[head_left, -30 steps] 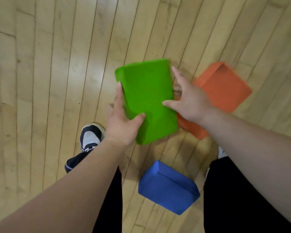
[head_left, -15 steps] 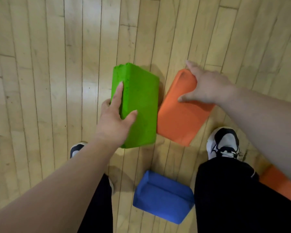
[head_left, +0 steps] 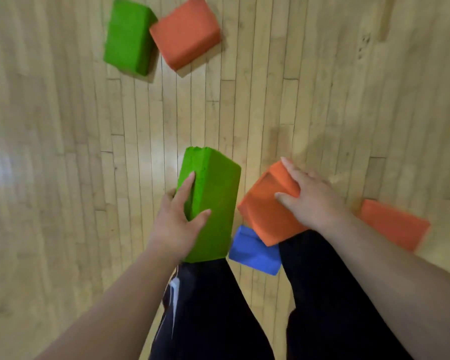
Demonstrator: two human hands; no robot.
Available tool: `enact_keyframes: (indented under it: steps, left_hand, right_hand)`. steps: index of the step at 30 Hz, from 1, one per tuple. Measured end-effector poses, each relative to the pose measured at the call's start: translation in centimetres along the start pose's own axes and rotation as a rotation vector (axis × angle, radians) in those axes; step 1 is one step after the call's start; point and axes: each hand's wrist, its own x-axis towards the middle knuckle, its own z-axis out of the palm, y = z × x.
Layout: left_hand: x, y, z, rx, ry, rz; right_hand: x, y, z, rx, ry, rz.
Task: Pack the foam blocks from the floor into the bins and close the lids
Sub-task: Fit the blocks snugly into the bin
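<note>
Left hand (head_left: 176,224) grip holds green block (head_left: 213,201) | right hand (head_left: 309,196) now clasps orange block (head_left: 265,216), lifted

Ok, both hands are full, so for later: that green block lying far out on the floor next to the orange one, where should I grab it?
Judging by its pose, take the far green block across its two long sides near the middle, coming from above. It lies flat on the floor, and only its upper right corner meets the orange block, so fingers fit on both sides lower down.
</note>
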Motion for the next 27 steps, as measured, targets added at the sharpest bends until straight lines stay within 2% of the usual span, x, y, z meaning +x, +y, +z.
enact_keyframes:
  steps: [6, 11, 14, 20, 23, 27]
  left_hand:
    - [-10.6, 8.4, -7.4, 0.04, -0.065, 0.314]
    - [-16.1, 13.4, -9.8, 0.135, -0.182, 0.631]
    - [-19.3, 16.0, -9.6, 0.185, -0.291, 0.761]
    - [-27.8, 20.4, -5.0, 0.328, -0.541, 0.987]
    - [-32.7, 21.2, -1.0, 0.413, -0.614, 1.104]
    - [-39.5, 21.1, 6.1, 0.487, -0.737, 1.152]
  right_hand:
    - [-17.7, -3.5, -8.9, 0.113, 0.257, 0.079]
    - [-31.1, -4.1, -8.2, 0.272, 0.552, 0.243]
    - [-38.6, -3.2, -6.3, 0.402, 0.683, 0.366]
    - [-50.1, -0.7, -0.3, 0.71, 0.946, 0.579]
    - [-54.6, 1.2, 3.5, 0.866, 1.094, 0.643]
    - [-60.7, 5.0, 8.4, 0.957, 1.185, 0.771]
